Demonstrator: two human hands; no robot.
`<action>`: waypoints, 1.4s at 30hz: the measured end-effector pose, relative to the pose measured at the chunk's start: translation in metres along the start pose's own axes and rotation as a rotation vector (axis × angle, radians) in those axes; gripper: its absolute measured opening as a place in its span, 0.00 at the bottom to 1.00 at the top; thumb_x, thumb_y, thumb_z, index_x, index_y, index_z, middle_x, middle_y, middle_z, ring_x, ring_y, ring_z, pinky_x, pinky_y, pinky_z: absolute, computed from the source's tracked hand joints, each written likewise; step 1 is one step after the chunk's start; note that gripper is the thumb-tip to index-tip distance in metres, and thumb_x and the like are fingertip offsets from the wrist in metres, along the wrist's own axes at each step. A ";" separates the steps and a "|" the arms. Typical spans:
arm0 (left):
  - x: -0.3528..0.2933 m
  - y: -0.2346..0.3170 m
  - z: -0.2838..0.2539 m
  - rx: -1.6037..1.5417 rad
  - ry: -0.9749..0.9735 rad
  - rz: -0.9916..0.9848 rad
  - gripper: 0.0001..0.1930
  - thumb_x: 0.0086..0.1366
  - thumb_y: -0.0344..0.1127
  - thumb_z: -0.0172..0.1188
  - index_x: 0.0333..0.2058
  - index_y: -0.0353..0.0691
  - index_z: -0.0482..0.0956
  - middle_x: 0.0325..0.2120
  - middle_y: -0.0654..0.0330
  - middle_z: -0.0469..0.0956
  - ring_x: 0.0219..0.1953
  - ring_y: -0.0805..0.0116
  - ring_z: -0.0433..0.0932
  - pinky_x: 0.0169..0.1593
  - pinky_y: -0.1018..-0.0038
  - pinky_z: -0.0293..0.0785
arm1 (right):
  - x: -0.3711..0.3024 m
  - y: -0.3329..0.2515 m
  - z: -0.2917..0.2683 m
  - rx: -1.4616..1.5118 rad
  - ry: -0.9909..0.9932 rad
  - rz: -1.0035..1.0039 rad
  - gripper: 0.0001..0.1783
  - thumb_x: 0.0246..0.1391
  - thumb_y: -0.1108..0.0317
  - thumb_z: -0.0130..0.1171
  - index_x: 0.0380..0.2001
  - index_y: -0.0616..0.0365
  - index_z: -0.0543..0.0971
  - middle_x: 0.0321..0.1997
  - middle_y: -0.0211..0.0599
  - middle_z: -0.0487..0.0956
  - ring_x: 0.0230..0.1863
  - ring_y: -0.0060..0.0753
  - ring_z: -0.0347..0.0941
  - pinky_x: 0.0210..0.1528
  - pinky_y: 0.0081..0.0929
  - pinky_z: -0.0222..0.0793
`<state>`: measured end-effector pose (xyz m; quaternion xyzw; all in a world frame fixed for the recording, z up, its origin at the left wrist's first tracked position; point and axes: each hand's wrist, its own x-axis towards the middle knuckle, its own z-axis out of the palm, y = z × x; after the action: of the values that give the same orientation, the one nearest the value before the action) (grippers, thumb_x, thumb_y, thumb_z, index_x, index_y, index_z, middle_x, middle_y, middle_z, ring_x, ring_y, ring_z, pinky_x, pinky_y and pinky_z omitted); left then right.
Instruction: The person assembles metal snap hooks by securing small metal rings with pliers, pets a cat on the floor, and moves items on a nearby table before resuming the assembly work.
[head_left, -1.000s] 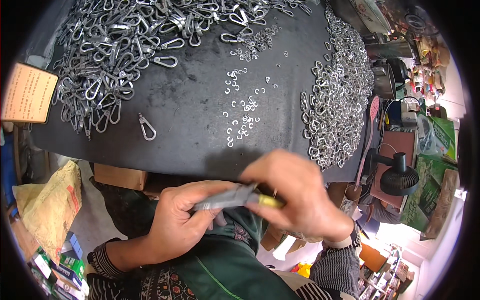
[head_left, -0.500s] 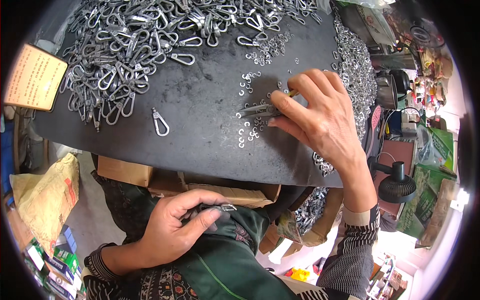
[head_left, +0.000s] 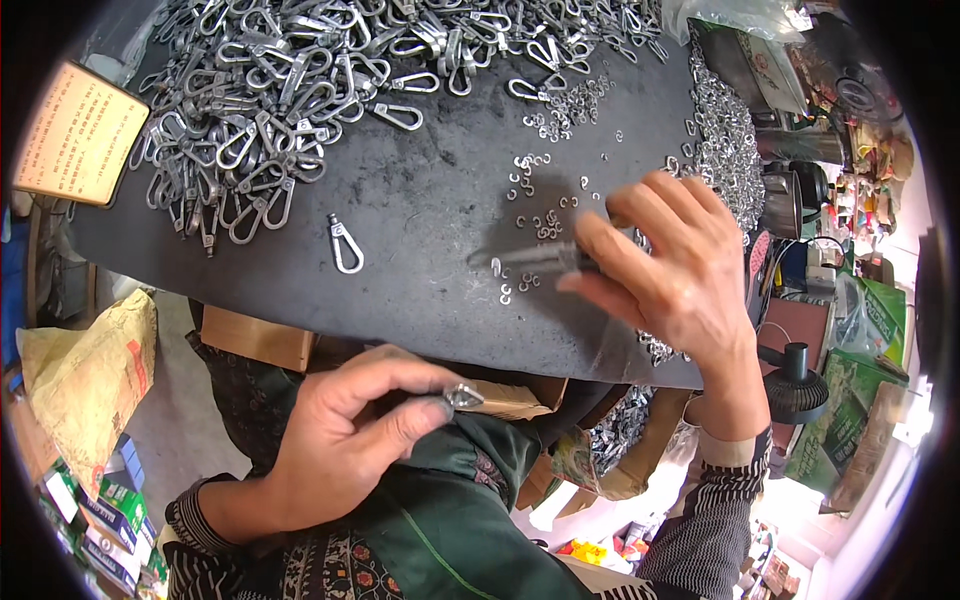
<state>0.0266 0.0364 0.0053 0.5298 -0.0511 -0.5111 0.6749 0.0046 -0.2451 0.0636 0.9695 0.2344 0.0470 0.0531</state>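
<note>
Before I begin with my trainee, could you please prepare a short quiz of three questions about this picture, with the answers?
1. Which hand holds the pliers?
2. True or false: one clip lies apart from the big pile of clips.
3. On which side of the table is the black fan? A: left; B: right; C: far side.

Key:
1. The right hand; the left hand holds a small metal piece.
2. True.
3. B.
</note>
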 end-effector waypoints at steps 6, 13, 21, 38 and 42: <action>0.005 0.002 0.003 -0.234 -0.029 -0.102 0.10 0.68 0.31 0.59 0.45 0.32 0.79 0.33 0.64 0.76 0.25 0.82 0.69 0.25 0.85 0.62 | -0.003 -0.022 -0.022 0.182 0.020 -0.078 0.23 0.41 0.45 0.66 0.30 0.53 0.78 0.27 0.33 0.73 0.28 0.38 0.73 0.28 0.32 0.66; 0.004 -0.001 0.003 -0.289 -0.056 -0.110 0.10 0.69 0.30 0.59 0.45 0.32 0.79 0.34 0.64 0.76 0.25 0.82 0.68 0.26 0.84 0.61 | -0.004 -0.032 -0.026 0.203 -0.009 -0.058 0.23 0.41 0.45 0.65 0.30 0.53 0.77 0.27 0.32 0.73 0.28 0.38 0.73 0.27 0.32 0.65; -0.002 -0.002 -0.001 0.104 -0.048 0.181 0.09 0.67 0.29 0.60 0.43 0.32 0.80 0.35 0.62 0.77 0.31 0.77 0.73 0.33 0.80 0.69 | -0.008 -0.048 -0.029 0.214 0.055 -0.056 0.20 0.41 0.50 0.68 0.28 0.52 0.76 0.24 0.27 0.68 0.23 0.28 0.66 0.22 0.26 0.57; 0.122 0.114 -0.058 2.214 0.151 1.124 0.06 0.53 0.26 0.54 0.31 0.35 0.75 0.35 0.54 0.73 0.46 0.57 0.72 0.51 0.64 0.69 | -0.115 -0.088 -0.009 0.229 -0.005 0.582 0.17 0.40 0.61 0.72 0.32 0.55 0.77 0.27 0.32 0.72 0.29 0.36 0.71 0.31 0.33 0.65; 0.127 0.117 -0.053 2.327 0.129 1.223 0.05 0.52 0.26 0.55 0.30 0.34 0.74 0.33 0.55 0.74 0.44 0.58 0.72 0.51 0.68 0.70 | -0.123 -0.049 0.012 0.150 0.254 0.728 0.14 0.37 0.67 0.72 0.29 0.54 0.78 0.25 0.35 0.75 0.27 0.40 0.75 0.28 0.36 0.68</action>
<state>0.1931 -0.0327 0.0123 0.7124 -0.6562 0.2435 -0.0508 -0.1252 -0.2597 0.0378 0.9770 -0.1171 0.1650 -0.0677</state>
